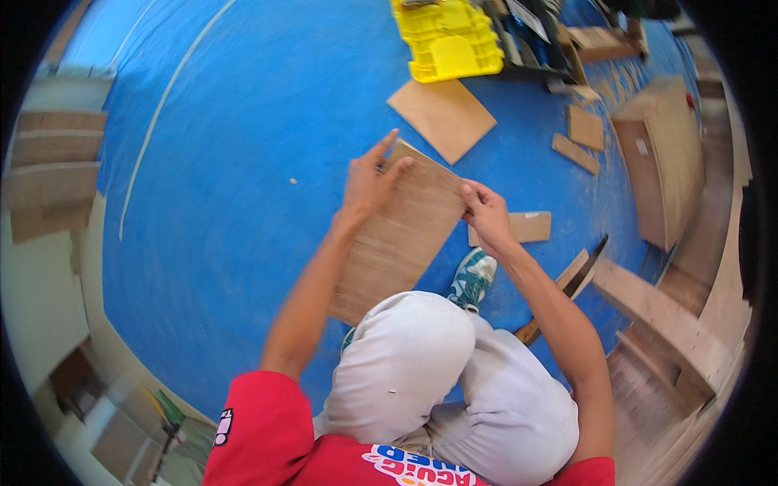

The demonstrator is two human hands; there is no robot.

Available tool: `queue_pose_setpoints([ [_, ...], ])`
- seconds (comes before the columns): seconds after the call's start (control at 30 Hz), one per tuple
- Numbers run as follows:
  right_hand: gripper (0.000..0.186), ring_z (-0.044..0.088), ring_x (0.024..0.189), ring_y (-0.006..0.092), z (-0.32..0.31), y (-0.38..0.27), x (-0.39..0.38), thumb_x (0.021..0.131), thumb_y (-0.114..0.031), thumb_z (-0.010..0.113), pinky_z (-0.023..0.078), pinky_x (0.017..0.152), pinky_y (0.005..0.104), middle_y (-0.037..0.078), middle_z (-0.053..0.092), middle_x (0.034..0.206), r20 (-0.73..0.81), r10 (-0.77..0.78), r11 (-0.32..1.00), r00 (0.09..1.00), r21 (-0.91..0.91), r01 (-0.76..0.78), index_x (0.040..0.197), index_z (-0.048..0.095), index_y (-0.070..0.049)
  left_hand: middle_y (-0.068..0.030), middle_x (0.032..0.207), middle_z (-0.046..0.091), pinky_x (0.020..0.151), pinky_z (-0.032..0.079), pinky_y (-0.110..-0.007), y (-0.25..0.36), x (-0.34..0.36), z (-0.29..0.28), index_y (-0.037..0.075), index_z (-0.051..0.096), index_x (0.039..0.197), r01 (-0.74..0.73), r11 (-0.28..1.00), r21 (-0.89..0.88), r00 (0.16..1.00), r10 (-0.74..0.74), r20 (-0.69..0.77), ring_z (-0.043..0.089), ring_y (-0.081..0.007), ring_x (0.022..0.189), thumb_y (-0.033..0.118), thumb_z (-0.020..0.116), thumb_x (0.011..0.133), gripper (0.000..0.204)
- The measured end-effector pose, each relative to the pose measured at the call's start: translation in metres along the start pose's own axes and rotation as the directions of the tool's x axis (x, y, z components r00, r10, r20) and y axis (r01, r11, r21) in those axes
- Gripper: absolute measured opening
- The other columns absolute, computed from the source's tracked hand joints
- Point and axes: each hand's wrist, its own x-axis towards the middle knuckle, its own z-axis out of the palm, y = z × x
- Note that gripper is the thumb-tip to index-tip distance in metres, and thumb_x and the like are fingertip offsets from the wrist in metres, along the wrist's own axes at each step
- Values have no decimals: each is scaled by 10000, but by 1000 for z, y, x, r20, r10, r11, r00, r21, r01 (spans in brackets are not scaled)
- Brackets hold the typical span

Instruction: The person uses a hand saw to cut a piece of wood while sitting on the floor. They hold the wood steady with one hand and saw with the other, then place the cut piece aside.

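Observation:
A rectangular brown plywood board (pixel 403 235) is held tilted above my knees, its lower end close to my bent leg. My left hand (pixel 371 185) grips its upper left edge, with the thumb on the face and the index finger stretched up by the corner. At the upper right corner my right hand (pixel 488 217) pinches the edge between thumb and fingers. Beyond the board, a paler square wood panel (pixel 444 118) lies on the blue floor. A small wood piece (pixel 531 227) lies just past my right hand, partly hidden by it.
A handsaw (pixel 585 270) lies under my right forearm, beside a wooden beam (pixel 656 312). Small wood offcuts (pixel 585 128) and a large panel (pixel 671 162) are at the right. An open yellow case (pixel 454 49) stands at the back. Stacked boards (pixel 57 150) line the left.

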Motion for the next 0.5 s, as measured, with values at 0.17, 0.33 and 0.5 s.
queue_pose_setpoints([
  [0.17,440,655,967,132,18,20,0,1039,-287,690,556,836,316,76,723,1123,-231,-84,994,969,43,96,1353,648,18,-105,854,762,677,530,-286,12,13,1,30,691,1364,93,989,-116,995,-89,42,620,-80,731,302,845,913,549],
  [0.33,407,699,912,172,31,32,3,950,-273,782,559,824,339,150,781,998,-401,-118,988,908,42,147,1170,745,67,-95,939,774,676,525,-266,19,16,5,-58,709,1283,140,990,-33,990,-139,31,643,-90,777,295,830,937,509],
  [0.5,433,749,1000,263,34,34,7,888,-230,834,569,876,354,234,773,1105,-479,-92,972,873,147,183,1162,737,91,-94,910,770,680,503,-259,15,28,3,-61,750,1193,107,992,-66,993,-104,52,631,-90,756,335,836,931,482],
])
